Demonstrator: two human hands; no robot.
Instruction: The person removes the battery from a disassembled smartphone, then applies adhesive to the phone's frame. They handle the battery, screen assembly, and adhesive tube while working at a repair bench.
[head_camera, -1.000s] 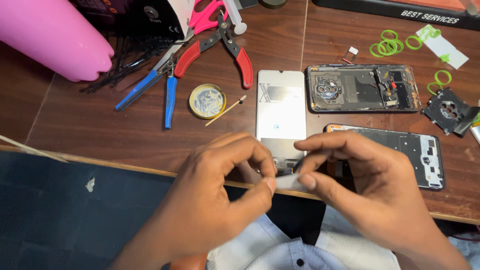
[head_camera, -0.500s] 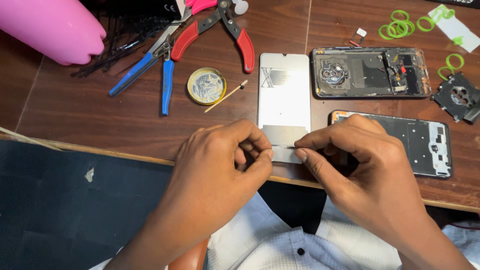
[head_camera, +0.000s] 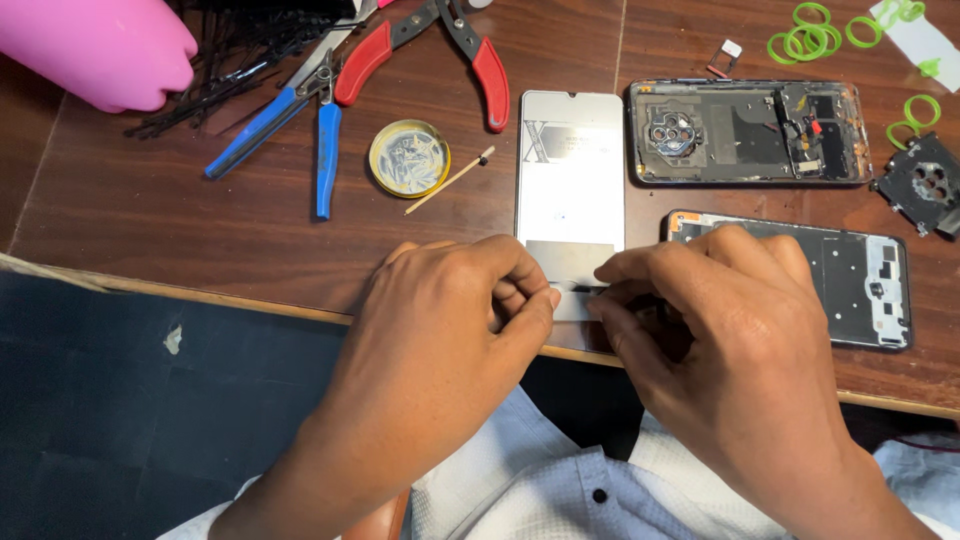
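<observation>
A grey phone panel (head_camera: 570, 170) lies flat on the brown wooden table (head_camera: 200, 240), its near end at the table's front edge. Both hands meet over that near end. My left hand (head_camera: 450, 310) has thumb and forefinger pinched on one end of a thin dark strip (head_camera: 580, 288). My right hand (head_camera: 720, 320) pinches the strip's other end and partly covers a black phone frame (head_camera: 880, 290). Fingers hide the panel's lower corner.
An opened phone body (head_camera: 745, 130) lies behind the frame. Red pliers (head_camera: 480, 60), blue pliers (head_camera: 320, 140), a round tin (head_camera: 408, 157) and a small stick (head_camera: 450, 180) sit to the left. Green rings (head_camera: 810, 40), a camera cover (head_camera: 925, 185) and a pink object (head_camera: 90, 50) lie further out.
The fingertips have drawn slightly apart, and the thin strip now shows stretched between them over the panel's near end. The camera has tilted a little.
</observation>
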